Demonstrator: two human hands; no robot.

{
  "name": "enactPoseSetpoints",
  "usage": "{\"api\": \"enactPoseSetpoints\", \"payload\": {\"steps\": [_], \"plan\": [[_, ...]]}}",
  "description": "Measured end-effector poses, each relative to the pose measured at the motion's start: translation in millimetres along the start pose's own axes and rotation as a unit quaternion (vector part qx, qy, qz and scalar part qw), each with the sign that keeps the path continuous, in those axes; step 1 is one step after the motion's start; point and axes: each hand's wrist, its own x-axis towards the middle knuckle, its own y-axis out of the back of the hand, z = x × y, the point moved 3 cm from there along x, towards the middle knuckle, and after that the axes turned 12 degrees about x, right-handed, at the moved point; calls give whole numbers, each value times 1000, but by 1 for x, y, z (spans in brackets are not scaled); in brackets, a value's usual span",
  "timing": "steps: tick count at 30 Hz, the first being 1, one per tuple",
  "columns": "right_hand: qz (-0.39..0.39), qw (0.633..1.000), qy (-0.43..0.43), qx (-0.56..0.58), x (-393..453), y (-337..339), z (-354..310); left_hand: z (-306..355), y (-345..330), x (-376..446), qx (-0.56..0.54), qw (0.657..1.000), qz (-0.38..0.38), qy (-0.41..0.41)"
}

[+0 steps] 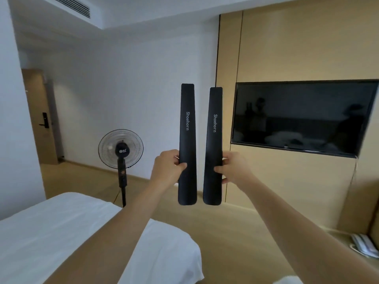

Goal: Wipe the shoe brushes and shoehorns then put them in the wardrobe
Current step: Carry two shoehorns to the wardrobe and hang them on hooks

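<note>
Holding one shoehorn (187,144) upright, the left hand (167,167) grips it; the right hand (233,168) grips another shoehorn (213,146). Wiping seems not begun (no cloth, brushes or wardrobe visible)

Left hand (167,168) holds left shoehorn (187,144), right hand (233,167) holds right shoehorn (213,146); both upright, side by side, just apart. Fan (121,149) behind-left by the wall, bed (61,232) lower left, TV (303,117) on wall right, door (41,115) far left.
</note>
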Motion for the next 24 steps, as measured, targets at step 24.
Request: {"api": "enactPoseSetpoints", "payload": {"steps": [24], "plan": [[97, 995, -9, -7, 246, 137, 124, 9, -234, 243, -39, 997, -30, -57]]}}
